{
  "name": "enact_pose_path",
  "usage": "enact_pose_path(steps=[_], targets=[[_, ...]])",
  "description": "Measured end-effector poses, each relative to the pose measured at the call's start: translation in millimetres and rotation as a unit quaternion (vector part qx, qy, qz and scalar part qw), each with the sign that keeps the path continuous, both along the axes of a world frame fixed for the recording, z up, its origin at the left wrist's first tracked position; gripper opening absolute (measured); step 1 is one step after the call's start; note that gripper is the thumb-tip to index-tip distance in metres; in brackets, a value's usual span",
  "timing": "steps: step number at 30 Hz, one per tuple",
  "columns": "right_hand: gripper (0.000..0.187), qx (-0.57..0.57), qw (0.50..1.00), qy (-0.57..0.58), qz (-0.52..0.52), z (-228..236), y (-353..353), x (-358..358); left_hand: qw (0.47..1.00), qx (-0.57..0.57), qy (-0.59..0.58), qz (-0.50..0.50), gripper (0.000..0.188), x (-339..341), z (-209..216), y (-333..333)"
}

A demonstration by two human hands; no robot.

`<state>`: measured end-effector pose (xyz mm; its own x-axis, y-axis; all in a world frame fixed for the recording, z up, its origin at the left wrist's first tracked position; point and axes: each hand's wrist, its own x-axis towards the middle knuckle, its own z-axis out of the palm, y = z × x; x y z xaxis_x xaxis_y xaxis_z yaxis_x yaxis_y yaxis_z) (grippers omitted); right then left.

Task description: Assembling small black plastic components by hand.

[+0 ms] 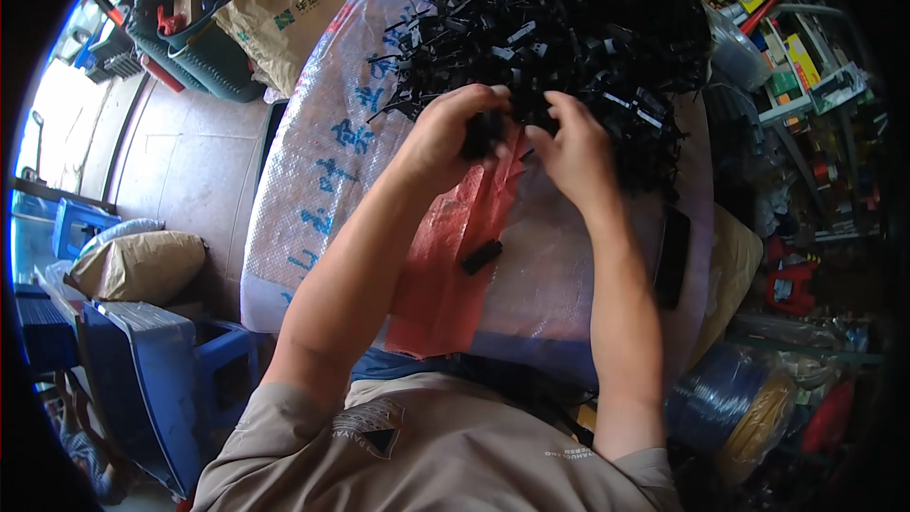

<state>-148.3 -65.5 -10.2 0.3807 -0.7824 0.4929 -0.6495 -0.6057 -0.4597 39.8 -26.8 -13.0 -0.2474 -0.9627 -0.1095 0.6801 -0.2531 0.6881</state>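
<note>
A large heap of small black plastic parts (pixel 569 47) covers the far half of a white woven plastic sheet (pixel 303 199). At its near edge my left hand (pixel 445 133) is curled round a small bunch of black plastic parts (pixel 484 136). To the right of it, my right hand (pixel 576 147) has its fingers apart, slightly blurred, with nothing visible in them. A red woven strip (pixel 441 299) lies on the sheet below my hands. One loose black part (pixel 482 258) rests on this strip, apart from the heap.
A flat black rectangular object (pixel 673 258) lies at the sheet's right side. Left stand a teal basket (pixel 213 57), a paper bag (pixel 294 19), a stuffed sack (pixel 142 265) and a blue bin (pixel 142 389). Cluttered shelving (pixel 815 85) and coiled tubing (pixel 720 393) are on the right.
</note>
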Motion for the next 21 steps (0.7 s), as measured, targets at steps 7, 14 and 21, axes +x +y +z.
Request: enact_pose_path(steps=[7, 14, 21], targets=[[0.021, 0.093, 0.992, -0.087, -0.024, 3, 4, -7, 0.997, 0.028, 0.054, 0.036, 0.001, -7, 1, 0], [0.011, 0.4, 0.803, -0.442, -0.02, 11, 28, -19, 0.92, -0.171, -0.343, 0.08, 0.027, -28, 7, 18], [0.024, 0.456, 0.766, -0.453, -0.012, 17, 35, -23, 0.786, -0.343, -0.506, 0.098, 0.04, -33, 11, 18]])
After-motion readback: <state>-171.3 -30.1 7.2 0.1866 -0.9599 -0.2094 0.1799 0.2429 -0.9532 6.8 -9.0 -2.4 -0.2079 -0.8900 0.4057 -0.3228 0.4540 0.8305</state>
